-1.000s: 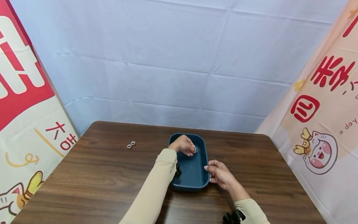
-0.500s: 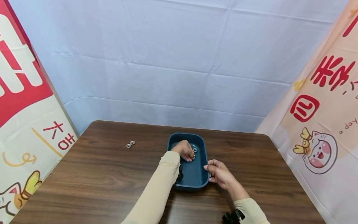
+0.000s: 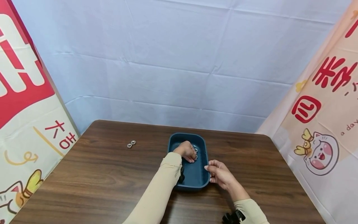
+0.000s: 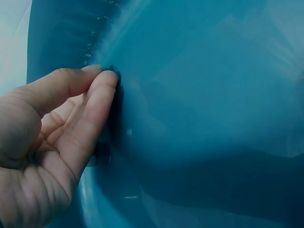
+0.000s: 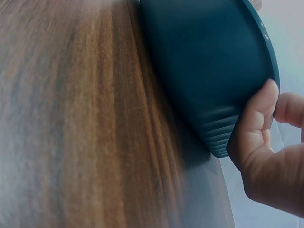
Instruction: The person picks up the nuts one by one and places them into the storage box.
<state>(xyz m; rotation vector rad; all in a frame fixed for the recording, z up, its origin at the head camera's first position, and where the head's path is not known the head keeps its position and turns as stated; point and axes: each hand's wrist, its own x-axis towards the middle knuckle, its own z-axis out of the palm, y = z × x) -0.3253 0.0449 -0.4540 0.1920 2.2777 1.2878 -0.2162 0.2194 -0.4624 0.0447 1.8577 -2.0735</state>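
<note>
A dark blue rectangular tray (image 3: 193, 183) stands on the wooden table. My left hand (image 3: 186, 151) reaches inside it, thumb and fingertips together in a pinch. By those fingertips a metal hex nut (image 3: 196, 156) shows in the head view. Another hex nut (image 3: 196, 150) lies just beyond it on the tray floor. In the left wrist view a small dark edge shows at the fingertips (image 4: 110, 78), mostly hidden. My right hand (image 3: 221, 175) grips the tray's right wall, thumb over the rim, also seen in the right wrist view.
Two more hex nuts (image 3: 131, 144) lie side by side on the left part of the brown table (image 3: 117, 174). A pale cloth (image 3: 167, 62) hangs behind the table, and printed banners (image 3: 324, 140) flank it.
My left hand has moved slightly nearer and downward inside the tray. A second nut has come into view beside its fingers. My right hand keeps its grip on the tray.
</note>
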